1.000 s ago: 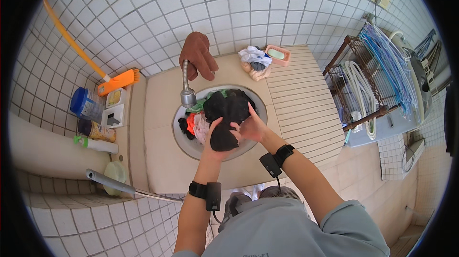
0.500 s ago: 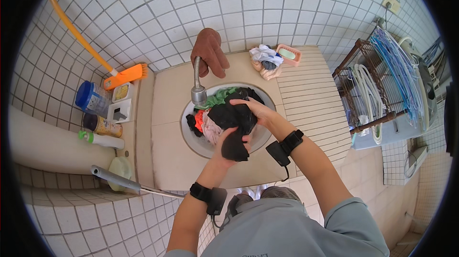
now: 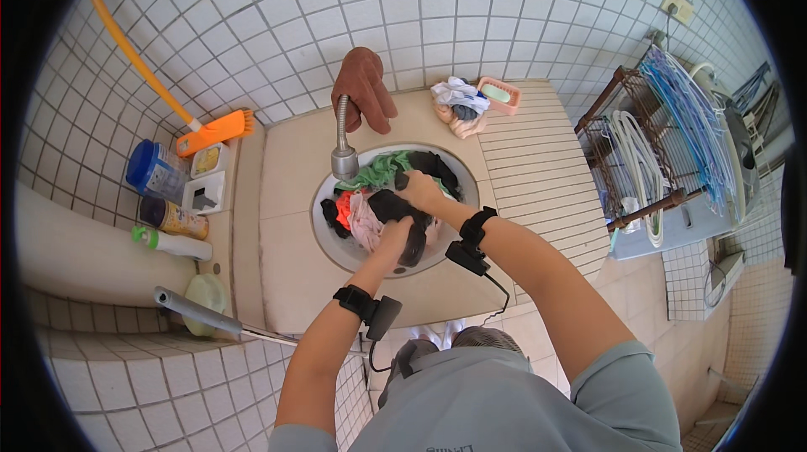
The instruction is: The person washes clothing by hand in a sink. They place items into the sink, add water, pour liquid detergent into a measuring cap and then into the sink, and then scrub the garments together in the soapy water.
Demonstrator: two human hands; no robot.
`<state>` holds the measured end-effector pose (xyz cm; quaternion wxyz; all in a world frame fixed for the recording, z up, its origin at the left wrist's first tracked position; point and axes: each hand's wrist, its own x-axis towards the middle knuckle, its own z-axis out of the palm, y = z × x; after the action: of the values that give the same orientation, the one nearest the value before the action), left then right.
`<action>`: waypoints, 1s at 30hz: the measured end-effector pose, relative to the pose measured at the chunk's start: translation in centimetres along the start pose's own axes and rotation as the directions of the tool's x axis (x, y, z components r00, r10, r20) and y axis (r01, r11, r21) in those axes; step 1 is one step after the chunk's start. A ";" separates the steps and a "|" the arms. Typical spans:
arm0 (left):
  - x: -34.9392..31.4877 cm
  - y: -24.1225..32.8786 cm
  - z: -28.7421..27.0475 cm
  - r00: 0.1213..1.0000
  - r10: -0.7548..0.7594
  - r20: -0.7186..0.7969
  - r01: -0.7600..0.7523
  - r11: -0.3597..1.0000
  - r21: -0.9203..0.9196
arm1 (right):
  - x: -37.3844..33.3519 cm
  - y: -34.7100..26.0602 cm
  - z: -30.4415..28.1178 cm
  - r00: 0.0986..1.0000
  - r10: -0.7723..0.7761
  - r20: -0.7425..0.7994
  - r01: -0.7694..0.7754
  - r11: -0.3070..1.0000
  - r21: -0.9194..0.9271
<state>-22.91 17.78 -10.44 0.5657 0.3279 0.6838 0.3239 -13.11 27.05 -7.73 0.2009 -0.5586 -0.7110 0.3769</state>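
A round white sink [image 3: 324,243] holds wet clothes in water. Green cloth [image 3: 382,169] lies at the back, black cloth [image 3: 439,173] at the back right, bright orange-red cloth [image 3: 343,208] and pale pink cloth [image 3: 365,223] to the left. In the middle, a black piece that looks like a sock [image 3: 387,206] is between my hands. My right hand [image 3: 422,191] is closed in a fist on its upper end. My left hand [image 3: 398,233] is lower, around its near part, with the fingers mostly hidden by the fabric.
A flexible tap [image 3: 343,162] with a brown glove [image 3: 363,90] over it hangs above the sink. Small cloths [image 3: 460,105] and a pink soap dish [image 3: 504,97] are behind right. Bottles [image 3: 175,242] and an orange brush [image 3: 214,132] line the left ledge; a hanger rack [image 3: 639,149] stands right.
Both hands have gone down into the sink with the black sock. My right hand has closed from a spread grip into a fist.
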 end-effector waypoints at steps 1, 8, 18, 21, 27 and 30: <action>1.0 -1.1 0.0 0.984 0.096 -0.151 -0.045 0.950 0.310 | -0.2 -0.1 0.1 0.999 0.014 0.052 -0.011 0.998 -0.058; -4.7 3.8 0.0 0.946 0.013 0.324 0.165 0.839 -0.518 | -0.7 0.0 -0.6 0.983 0.098 0.155 -0.054 0.962 -0.266; -5.5 4.2 -3.2 0.889 0.050 0.455 0.326 0.628 -0.707 | -2.3 -0.6 -6.5 0.800 -0.025 0.599 -0.481 0.571 0.665; -5.9 5.1 -2.8 0.757 0.219 0.616 0.467 0.478 -0.744 | -4.1 2.8 -5.2 0.688 -0.254 0.680 -0.683 0.090 0.725; -6.4 3.1 -1.6 0.500 0.445 0.743 0.773 0.158 -0.614 | -5.8 1.5 -2.7 0.636 -0.581 0.508 -0.743 -0.281 0.608; -6.8 2.7 -1.3 0.526 0.386 0.758 0.798 0.085 -0.597 | -5.8 -0.4 -6.4 0.808 -0.378 0.453 -0.548 -0.198 0.813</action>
<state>-23.01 13.71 -4.18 0.9100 -0.1532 -0.0126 0.3851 -7.11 23.56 -2.55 0.2998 -0.0978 -0.1240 0.9408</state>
